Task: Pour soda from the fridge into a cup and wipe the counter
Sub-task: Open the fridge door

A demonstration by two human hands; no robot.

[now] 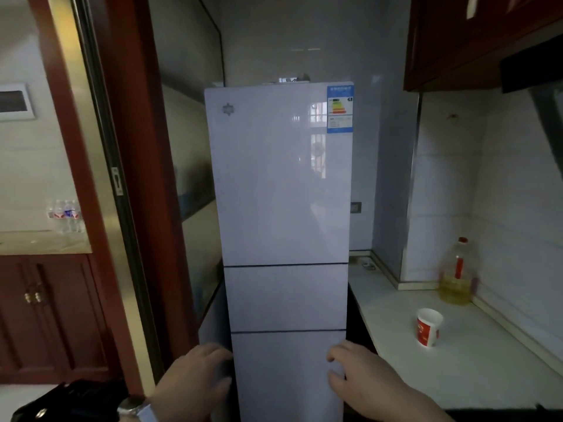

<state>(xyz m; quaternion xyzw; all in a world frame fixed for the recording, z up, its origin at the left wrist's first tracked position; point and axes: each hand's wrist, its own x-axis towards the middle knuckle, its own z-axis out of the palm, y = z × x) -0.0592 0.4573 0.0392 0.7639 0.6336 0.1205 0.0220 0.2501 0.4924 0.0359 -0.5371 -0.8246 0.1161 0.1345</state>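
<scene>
L hand (pixel 198 376): low in view, at L edge of the fridge's btm door (pixel 286 370). Fingers bent toward that edge, blurred; cannot tell if they hook it or only sit beside it.
R hand (pixel 359 382): same height, at R edge of btm door. Fingers loosely bent, thumb apart below them, nothing held. Contact w/ door face not clear.
Watch (pixel 134 405): on L wrist, metal case, pale strap.
Fridge (pixel 283 184): straight ahead, pale glossy front, three doors stacked, all closed. Tall top door, short mid door, btm door between the two hands.
Energy label (pixel 340 109): blue-edged sticker, top R corner of top door.
Counter (pixel 475 370): white top, just R of fridge, runs along tiled wall.
Cup (pixel 429 328): red and white paper cup, upright on counter, open mouth up, R of fridge and well apart from R hand.
Oil bottle (pixel 457 275): clear, yellow liquid, red cap, upright on counter at wall, behind cup.
Wall cabinet (pixel 475 35): dark red wood, above counter, upper R.
Door frame (pixel 131 178): red-brown, L of fridge.
Water bottles (pixel 66 216): wrapped pack on a ledge beyond the frame, far L.
Dark bag (pixel 70 400): btm L corner, details unclear.
</scene>
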